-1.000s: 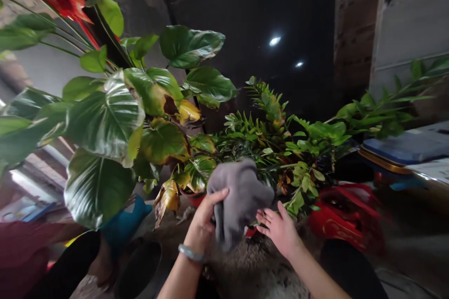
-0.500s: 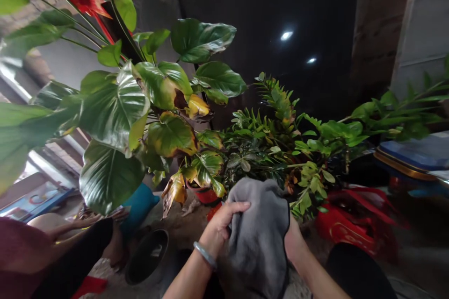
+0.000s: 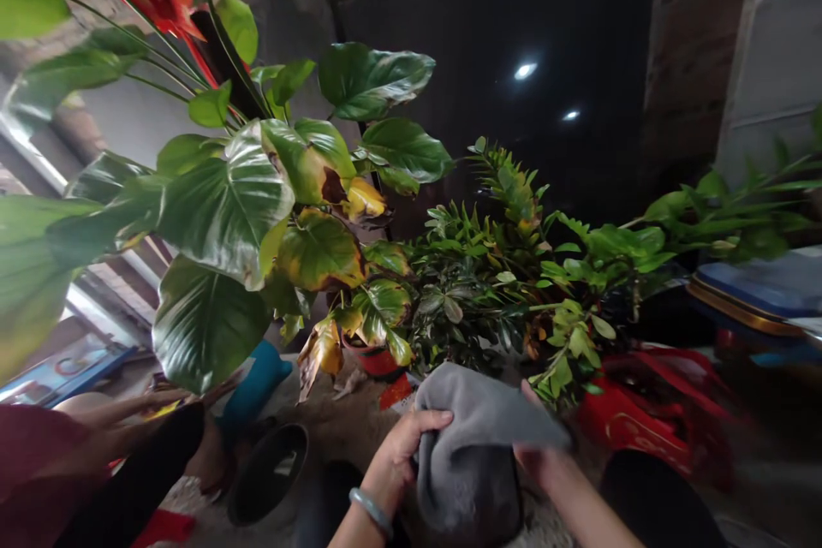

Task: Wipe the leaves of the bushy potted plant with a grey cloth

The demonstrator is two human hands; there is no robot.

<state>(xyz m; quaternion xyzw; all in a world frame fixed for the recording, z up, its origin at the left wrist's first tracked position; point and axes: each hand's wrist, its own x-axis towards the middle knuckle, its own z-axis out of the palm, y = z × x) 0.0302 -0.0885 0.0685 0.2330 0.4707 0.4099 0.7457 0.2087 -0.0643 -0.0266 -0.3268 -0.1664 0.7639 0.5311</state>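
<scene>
Both my hands hold a grey cloth (image 3: 472, 445) low in the middle of the view. My left hand (image 3: 402, 458), with a pale bangle at the wrist, grips the cloth's left side with the thumb on top. My right hand (image 3: 543, 458) is tucked under the cloth's right edge, mostly covered by it. Just beyond the cloth stands a bushy plant with small glossy leaflets (image 3: 507, 274). To its left rises a plant with big heart-shaped leaves (image 3: 224, 205), some yellowed and brown.
A red pot (image 3: 372, 357) sits under the big-leaved plant. A dark round bowl (image 3: 266, 473) lies on the floor at left. Another person in dark red (image 3: 57, 462) sits at lower left. A red object (image 3: 633, 419) is at right, with a blue-topped surface (image 3: 758, 287) behind.
My hands have dropped lower with the cloth, away from the small-leaved plant. The right hand, bare a second ago, is now under the cloth. The view shifted slightly.
</scene>
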